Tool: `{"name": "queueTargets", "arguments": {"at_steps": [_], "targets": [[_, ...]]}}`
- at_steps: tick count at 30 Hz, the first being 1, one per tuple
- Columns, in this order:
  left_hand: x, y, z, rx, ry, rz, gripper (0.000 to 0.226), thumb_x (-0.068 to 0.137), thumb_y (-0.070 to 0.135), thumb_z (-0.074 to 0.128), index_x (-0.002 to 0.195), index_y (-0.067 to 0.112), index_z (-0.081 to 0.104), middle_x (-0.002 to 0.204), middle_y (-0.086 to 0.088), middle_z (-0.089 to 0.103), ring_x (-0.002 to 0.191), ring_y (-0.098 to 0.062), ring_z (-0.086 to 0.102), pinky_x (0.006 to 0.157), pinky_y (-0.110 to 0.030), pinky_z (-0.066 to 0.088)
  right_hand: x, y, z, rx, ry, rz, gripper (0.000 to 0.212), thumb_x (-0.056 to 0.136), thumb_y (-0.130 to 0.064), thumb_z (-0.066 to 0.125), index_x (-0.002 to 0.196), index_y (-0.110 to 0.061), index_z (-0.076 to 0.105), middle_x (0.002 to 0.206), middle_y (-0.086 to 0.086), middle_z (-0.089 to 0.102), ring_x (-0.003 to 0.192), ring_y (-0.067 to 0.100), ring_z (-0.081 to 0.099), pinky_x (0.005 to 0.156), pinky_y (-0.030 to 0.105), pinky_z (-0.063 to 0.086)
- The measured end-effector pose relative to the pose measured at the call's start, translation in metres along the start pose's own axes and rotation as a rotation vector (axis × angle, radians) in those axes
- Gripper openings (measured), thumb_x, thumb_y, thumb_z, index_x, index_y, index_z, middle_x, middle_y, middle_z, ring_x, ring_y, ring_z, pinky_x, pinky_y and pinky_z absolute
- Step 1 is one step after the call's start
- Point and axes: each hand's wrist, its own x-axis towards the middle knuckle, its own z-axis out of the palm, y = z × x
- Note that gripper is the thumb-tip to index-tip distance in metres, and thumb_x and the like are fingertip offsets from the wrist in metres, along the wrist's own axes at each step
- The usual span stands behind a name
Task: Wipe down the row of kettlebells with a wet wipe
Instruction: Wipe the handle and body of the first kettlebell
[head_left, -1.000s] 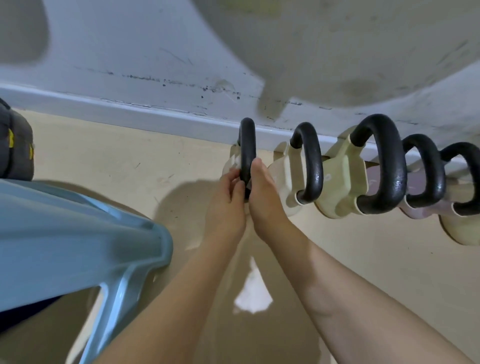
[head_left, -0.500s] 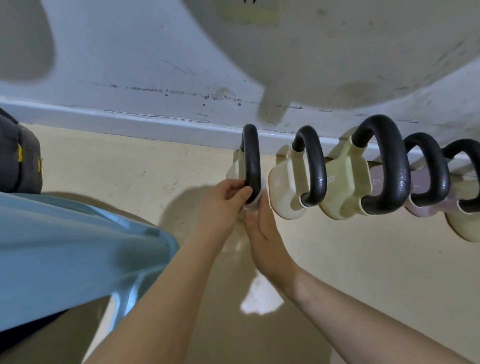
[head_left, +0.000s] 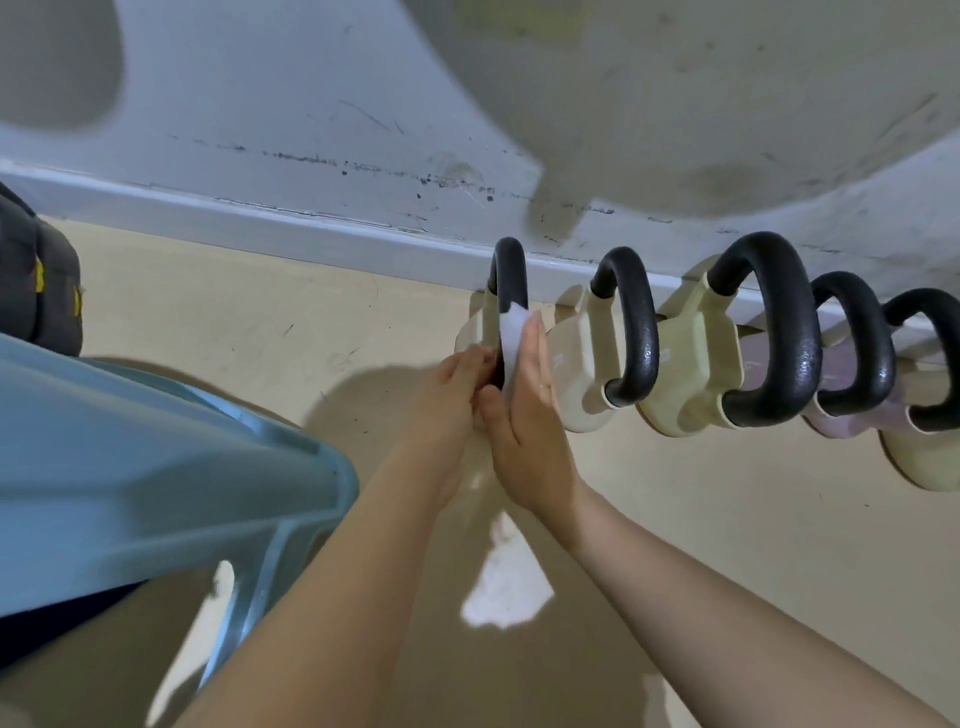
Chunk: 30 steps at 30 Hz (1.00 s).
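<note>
Five kettlebells stand in a row against the far wall (head_left: 311, 104), handles up, and the leftmost kettlebell (head_left: 475, 332) is the one being cleaned. The left hand (head_left: 452, 395) is closed on the near side of its black handle (head_left: 509, 270), seemingly to keep the weight from rocking. The right hand (head_left: 524, 415) lies flat, fingers straight and together, pressing the white wipe (head_left: 511, 338) against the handle's right face; an open palm spreads the wipe over more of the curve than a pinch would. The second kettlebell (head_left: 582, 364) stands just right of that hand, the others further right, none touched by a hand, so the job looks barely begun. A faint mark shows on the second bell, too blurred to read; no other writing can be made out.
</note>
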Motion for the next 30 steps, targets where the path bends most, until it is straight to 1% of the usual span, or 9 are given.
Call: {"name": "queueTargets", "arguments": {"at_steps": [4, 6, 9, 14, 19, 22, 25, 27, 30], "targets": [[-0.002, -0.001, -0.018, -0.455, -0.046, -0.066, 0.059, 0.097, 0.05, 0.017, 0.135, 0.014, 0.043, 0.138, -0.005, 0.051, 0.122, -0.016, 0.05, 0.109, -0.032, 0.032, 0.01, 0.002, -0.011, -0.786, 0.036, -0.424, 0.04, 0.091, -0.027, 0.038, 0.117, -0.008, 0.061, 0.141, 0.005, 0.048, 0.141, 0.03, 0.027, 0.116, 0.043, 0.015], [0.0, -0.005, -0.026, -0.419, 0.036, -0.036, 0.058, 0.097, 0.05, 0.014, 0.136, 0.017, 0.042, 0.144, -0.004, 0.044, 0.139, -0.015, 0.032, 0.116, -0.031, 0.019, 0.015, 0.009, -0.021, -1.158, -0.012, -0.662, 0.031, 0.089, -0.023, 0.043, 0.094, -0.008, 0.069, 0.108, 0.006, 0.067, 0.126, 0.032, 0.049, 0.111, 0.047, 0.026], [-0.001, -0.012, -0.031, -0.346, 0.112, -0.044, 0.055, 0.098, 0.049, 0.014, 0.128, 0.019, 0.048, 0.137, -0.004, 0.049, 0.138, -0.014, 0.03, 0.116, -0.028, 0.016, 0.028, 0.005, -0.036, -1.265, -0.053, -0.848, 0.02, 0.082, -0.006, 0.048, 0.08, -0.006, 0.068, 0.083, 0.009, 0.065, 0.111, 0.031, 0.061, 0.108, 0.047, 0.028], [-0.009, -0.017, -0.028, -0.345, 0.088, -0.091, 0.053, 0.099, 0.047, 0.014, 0.123, 0.017, 0.051, 0.115, -0.001, 0.057, 0.116, -0.01, 0.041, 0.105, -0.023, 0.024, 0.018, 0.015, -0.027, -1.582, -0.24, -0.878, 0.07, 0.088, 0.003, 0.002, 0.097, -0.01, 0.07, 0.095, 0.005, 0.069, 0.111, 0.027, 0.059, 0.112, 0.045, 0.016], [-0.01, -0.022, -0.028, -0.337, 0.073, -0.075, 0.053, 0.098, 0.048, 0.013, 0.118, 0.018, 0.052, 0.114, 0.0, 0.059, 0.112, -0.01, 0.047, 0.106, -0.023, 0.026, 0.022, 0.012, -0.026, -1.15, -0.047, -0.709, 0.045, 0.093, -0.006, 0.022, 0.122, -0.004, 0.056, 0.123, 0.012, 0.063, 0.126, 0.031, 0.047, 0.114, 0.04, 0.023], [-0.011, -0.022, -0.022, -0.328, 0.06, -0.053, 0.052, 0.098, 0.048, 0.015, 0.117, 0.018, 0.052, 0.123, -0.004, 0.056, 0.126, -0.013, 0.042, 0.116, -0.029, 0.02, -0.002, 0.021, -0.007, -0.851, -0.031, -0.429, 0.054, 0.093, -0.023, 0.032, 0.144, -0.006, 0.023, 0.155, 0.003, 0.022, 0.142, 0.018, 0.008, 0.114, 0.035, 0.013], [-0.013, -0.02, -0.014, -0.297, 0.043, 0.003, 0.05, 0.099, 0.045, 0.016, 0.118, 0.017, 0.052, 0.124, -0.002, 0.057, 0.123, -0.01, 0.045, 0.114, -0.026, 0.022, 0.004, -0.004, -0.005, -0.208, -0.026, -0.104, 0.06, 0.097, -0.018, 0.03, 0.145, -0.01, -0.006, 0.151, -0.004, -0.006, 0.138, 0.0, -0.007, 0.113, 0.011, 0.001], [-0.014, -0.018, -0.009, -0.233, 0.041, 0.051, 0.046, 0.1, 0.042, 0.017, 0.115, 0.02, 0.054, 0.127, 0.0, 0.057, 0.122, -0.008, 0.046, 0.109, -0.023, 0.026, 0.007, -0.02, -0.009, 0.218, -0.045, 0.105, 0.058, 0.1, -0.015, 0.031, 0.147, -0.017, -0.002, 0.152, -0.011, 0.008, 0.138, -0.005, 0.008, 0.109, 0.002, 0.01], [-0.014, -0.015, -0.001, -0.115, 0.02, 0.099, 0.045, 0.1, 0.041, 0.017, 0.102, 0.029, 0.06, 0.118, 0.009, 0.063, 0.118, -0.003, 0.051, 0.097, -0.018, 0.032, -0.005, -0.011, -0.009, 0.339, -0.051, 0.178, 0.048, 0.098, -0.027, 0.028, 0.144, -0.014, 0.025, 0.138, -0.005, 0.041, 0.13, 0.003, 0.036, 0.111, 0.019, 0.027]]}}
